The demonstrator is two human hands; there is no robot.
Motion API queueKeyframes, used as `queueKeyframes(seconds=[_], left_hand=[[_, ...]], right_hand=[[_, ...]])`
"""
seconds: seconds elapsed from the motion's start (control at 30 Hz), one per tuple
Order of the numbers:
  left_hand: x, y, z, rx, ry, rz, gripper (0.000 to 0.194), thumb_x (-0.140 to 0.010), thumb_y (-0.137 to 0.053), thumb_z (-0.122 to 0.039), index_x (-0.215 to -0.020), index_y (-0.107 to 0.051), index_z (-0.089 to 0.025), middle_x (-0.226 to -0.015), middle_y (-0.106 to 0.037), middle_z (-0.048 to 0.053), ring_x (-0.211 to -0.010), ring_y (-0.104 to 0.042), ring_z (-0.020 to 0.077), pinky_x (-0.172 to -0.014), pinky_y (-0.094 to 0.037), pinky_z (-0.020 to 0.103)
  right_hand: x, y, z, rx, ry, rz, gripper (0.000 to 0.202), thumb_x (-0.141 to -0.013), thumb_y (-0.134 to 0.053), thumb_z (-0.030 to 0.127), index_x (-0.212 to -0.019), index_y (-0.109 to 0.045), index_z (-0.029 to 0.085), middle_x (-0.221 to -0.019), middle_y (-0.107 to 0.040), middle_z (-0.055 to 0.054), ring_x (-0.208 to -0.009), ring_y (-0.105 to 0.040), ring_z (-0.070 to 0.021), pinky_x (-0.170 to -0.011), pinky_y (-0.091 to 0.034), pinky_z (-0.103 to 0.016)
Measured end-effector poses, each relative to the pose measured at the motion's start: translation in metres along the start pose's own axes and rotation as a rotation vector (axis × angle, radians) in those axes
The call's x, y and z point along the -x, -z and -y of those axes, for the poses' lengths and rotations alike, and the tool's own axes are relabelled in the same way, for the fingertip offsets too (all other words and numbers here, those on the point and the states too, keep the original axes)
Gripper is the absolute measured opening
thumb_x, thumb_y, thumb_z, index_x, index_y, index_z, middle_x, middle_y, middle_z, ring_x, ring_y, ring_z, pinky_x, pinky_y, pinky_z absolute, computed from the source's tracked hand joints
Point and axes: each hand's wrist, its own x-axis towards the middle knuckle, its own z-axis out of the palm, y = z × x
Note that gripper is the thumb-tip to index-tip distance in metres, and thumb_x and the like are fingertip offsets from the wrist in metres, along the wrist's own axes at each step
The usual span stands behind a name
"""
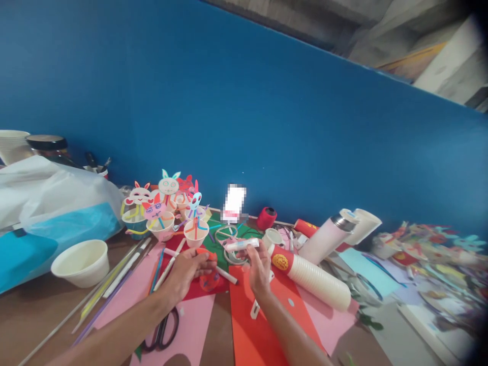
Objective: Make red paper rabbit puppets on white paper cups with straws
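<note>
My left hand (195, 267) is closed in a pinch on an orange-red paper piece (206, 253). In my right hand (258, 264), fingers wrap a small white tube (243, 244) with a pale blue label; its exact kind is unclear. Just below the left hand lies a red paper cutout (209, 280) with drawn marks. Between the hands rests a white marker (227, 275) with a dark end. Black-handled scissors (169, 328) lie on pink paper (190, 330) under my left forearm. A white cutter-like tool (255, 309) is partly hidden behind my right wrist.
Paper cups with animal figures (196, 231) stand at the back left, near a white bowl (81, 263). A phone (234, 202) leans near the blue wall (244, 101). To the right are stacked paper cups (320, 282), a thermos (328, 236) and orange paper (278, 335).
</note>
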Motion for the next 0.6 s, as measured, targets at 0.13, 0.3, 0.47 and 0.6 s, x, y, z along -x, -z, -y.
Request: queueKeyframes(seconds=[0.13,0.3,0.47,0.6], left_hand=[[-0.001,0.002,0.002,-0.021,0.031,0.026,0.016,-0.062,-0.066,-0.023,-0.071,-0.061,-0.011,-0.07,-0.07,0.011,-0.065,-0.066,0.021,-0.058,-0.05,0.028],[0.001,0.002,0.002,-0.059,0.05,0.065,0.016,-0.063,-0.064,-0.026,-0.07,-0.06,-0.012,-0.073,-0.07,0.011,-0.07,-0.066,0.0228,-0.061,-0.049,0.03],[0.005,-0.002,0.0,-0.1,0.033,0.054,0.017,-0.063,-0.063,-0.027,-0.069,-0.06,-0.011,-0.064,-0.068,0.008,-0.064,-0.065,0.0209,-0.058,-0.047,0.028],[0.006,-0.005,0.0,-0.12,0.04,0.049,0.018,-0.061,-0.063,-0.027,-0.067,-0.06,-0.01,-0.061,-0.067,0.007,-0.057,-0.062,0.0176,-0.055,-0.046,0.027]], right_hand=[[0.007,-0.004,-0.004,0.038,0.032,0.084,0.012,-0.079,-0.049,0.029,-0.087,-0.046,0.02,-0.074,-0.059,-0.001,-0.058,-0.055,-0.0129,-0.057,-0.046,-0.026],[0.017,-0.009,0.001,0.275,0.227,0.256,0.014,-0.076,-0.052,0.021,-0.089,-0.054,0.02,-0.089,-0.06,-0.006,-0.077,-0.057,-0.0173,-0.072,-0.046,-0.031],[0.022,-0.009,0.006,0.424,0.446,0.356,0.02,-0.076,-0.051,0.018,-0.095,-0.055,0.02,-0.092,-0.061,-0.007,-0.085,-0.057,-0.019,-0.078,-0.045,-0.033],[0.022,-0.009,0.0,0.485,0.579,0.378,0.02,-0.076,-0.05,0.017,-0.096,-0.053,0.019,-0.093,-0.062,-0.007,-0.085,-0.058,-0.0172,-0.076,-0.046,-0.03]])
